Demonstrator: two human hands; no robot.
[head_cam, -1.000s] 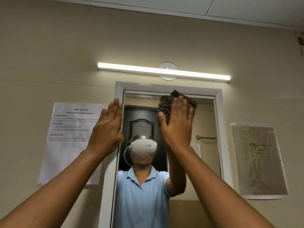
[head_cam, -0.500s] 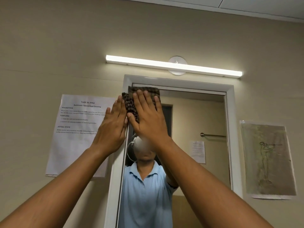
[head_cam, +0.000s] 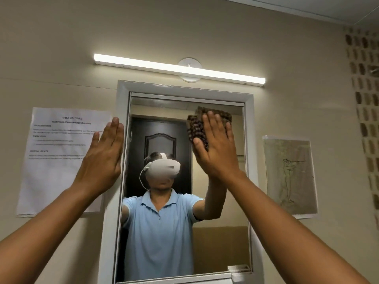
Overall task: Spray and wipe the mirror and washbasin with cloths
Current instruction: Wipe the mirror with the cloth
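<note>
Currently the right hand lies flat, fingers straight and held close together, pressing a brown checked cloth against the glass of the mirror. Nothing is gripped; the cloth is trapped between palm and glass. A flat palm probably spreads pressure across the whole pad of fabric, which suits wiping better than a pinch would. The cloth sits in the upper right area of the glass, just below the top of the frame, its edges showing above and to the left of the fingertips.

The left hand is likewise open, fingers straight and together, holding nothing. It rests against the left side of the frame, partly over the wall beside it. Judged from its position, it braces the body while the right arm reaches high, and it keeps clear of the glass so as not to mark it.

Both forearms extend upward from the bottom corners. A printed sheet hangs on the wall just left of the frame, partly behind the left hand; a drawing hangs to the right. A strip light is mounted above. The washbasin is not in view.
</note>
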